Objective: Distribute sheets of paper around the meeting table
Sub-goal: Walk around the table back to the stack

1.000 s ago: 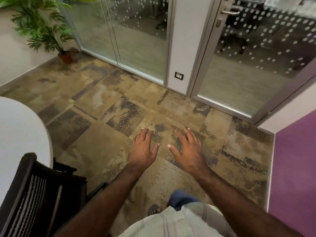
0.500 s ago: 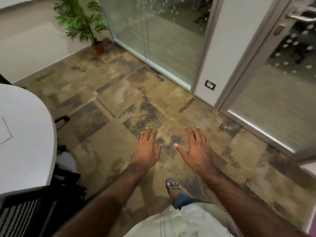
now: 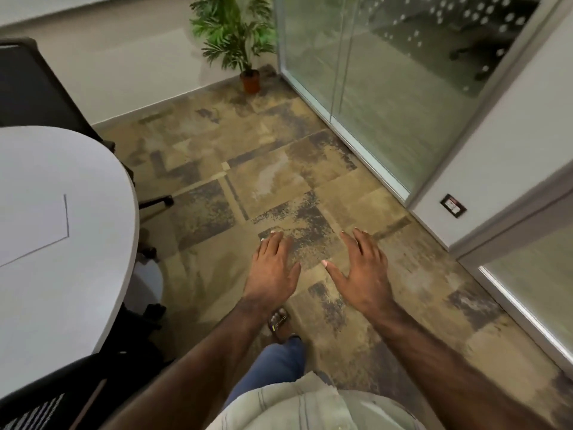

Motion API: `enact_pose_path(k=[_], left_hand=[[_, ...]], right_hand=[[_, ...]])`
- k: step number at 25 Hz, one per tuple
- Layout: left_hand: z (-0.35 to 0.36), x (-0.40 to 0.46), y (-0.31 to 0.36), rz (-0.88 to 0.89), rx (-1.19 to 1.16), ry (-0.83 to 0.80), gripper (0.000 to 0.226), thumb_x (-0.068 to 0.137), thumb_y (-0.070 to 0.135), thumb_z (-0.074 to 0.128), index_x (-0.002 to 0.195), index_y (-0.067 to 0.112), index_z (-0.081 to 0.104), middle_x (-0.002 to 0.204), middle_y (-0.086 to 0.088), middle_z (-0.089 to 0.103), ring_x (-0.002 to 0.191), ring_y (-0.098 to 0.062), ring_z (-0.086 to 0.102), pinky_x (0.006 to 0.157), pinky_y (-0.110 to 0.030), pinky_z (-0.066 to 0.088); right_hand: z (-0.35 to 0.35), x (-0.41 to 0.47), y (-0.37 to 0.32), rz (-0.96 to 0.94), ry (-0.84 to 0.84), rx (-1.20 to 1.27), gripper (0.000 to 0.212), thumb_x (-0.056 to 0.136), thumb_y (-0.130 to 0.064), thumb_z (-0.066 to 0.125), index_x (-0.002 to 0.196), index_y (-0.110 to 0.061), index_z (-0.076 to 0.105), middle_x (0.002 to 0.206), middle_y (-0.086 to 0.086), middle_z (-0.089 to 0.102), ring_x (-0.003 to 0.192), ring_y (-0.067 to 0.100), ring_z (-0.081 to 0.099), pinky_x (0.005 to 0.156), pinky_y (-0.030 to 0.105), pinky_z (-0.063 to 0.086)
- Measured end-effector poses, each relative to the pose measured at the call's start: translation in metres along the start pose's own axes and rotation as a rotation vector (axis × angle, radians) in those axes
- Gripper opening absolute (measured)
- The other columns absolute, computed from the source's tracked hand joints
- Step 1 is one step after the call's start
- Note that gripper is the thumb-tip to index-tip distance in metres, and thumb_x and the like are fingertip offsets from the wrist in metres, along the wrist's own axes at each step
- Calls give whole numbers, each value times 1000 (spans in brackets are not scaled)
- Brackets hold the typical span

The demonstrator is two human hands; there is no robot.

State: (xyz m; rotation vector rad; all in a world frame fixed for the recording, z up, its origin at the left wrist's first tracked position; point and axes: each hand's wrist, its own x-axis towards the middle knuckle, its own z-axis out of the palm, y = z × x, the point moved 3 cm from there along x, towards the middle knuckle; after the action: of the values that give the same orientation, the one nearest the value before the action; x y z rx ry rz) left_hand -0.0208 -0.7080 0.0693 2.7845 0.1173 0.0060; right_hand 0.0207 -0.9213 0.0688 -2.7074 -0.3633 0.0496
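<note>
My left hand and my right hand are both held out in front of me, palms down, fingers spread, with nothing in them. They hover over the patterned floor, to the right of the white meeting table. A white sheet of paper lies flat on the table at the left, its corner edge showing as a thin line. My sandalled foot is stepping forward below the hands.
A black mesh chair stands at the table's near edge and another black chair at the far left. A potted plant sits in the corner. Glass partitions and a glass door line the right side.
The view has swung left: the table and its sheet of paper have come further into sight, the plant has shifted right, and the purple wall has left the frame. Both hands stay empty.
</note>
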Motion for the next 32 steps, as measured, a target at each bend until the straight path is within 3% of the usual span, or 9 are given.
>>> enact_pose_path(k=[10,15,24,32], left_hand=[[-33,139,-103,-152,-67,21,65,104,53,44,160,23,31,171,-3,26,159,-23,17,130,-46,16],[-53,183,-160,-255,-74,77,65,104,53,46,159,21,35,169,-5,30,159,-24,20,131,-43,13],[-87,261,-276,-548,-33,179,65,101,51,50,157,21,39,167,-4,34,158,-22,21,130,-46,18],[-131,278,-337,-838,-66,310,67,100,54,51,158,23,39,167,-3,34,158,-22,22,127,-49,26]], right_hand=[[39,201,-79,-174,-44,-19,80,98,-70,51,161,-21,41,171,10,36,159,32,30,123,55,31],[58,281,-128,-262,-88,-19,81,98,-69,52,161,-21,41,171,10,37,159,31,30,124,54,31],[123,433,-229,-532,-223,12,79,98,-68,55,160,-22,42,171,10,37,159,31,30,125,52,30],[161,524,-343,-806,-358,56,82,96,-72,49,163,-25,39,174,7,32,162,28,25,128,51,27]])
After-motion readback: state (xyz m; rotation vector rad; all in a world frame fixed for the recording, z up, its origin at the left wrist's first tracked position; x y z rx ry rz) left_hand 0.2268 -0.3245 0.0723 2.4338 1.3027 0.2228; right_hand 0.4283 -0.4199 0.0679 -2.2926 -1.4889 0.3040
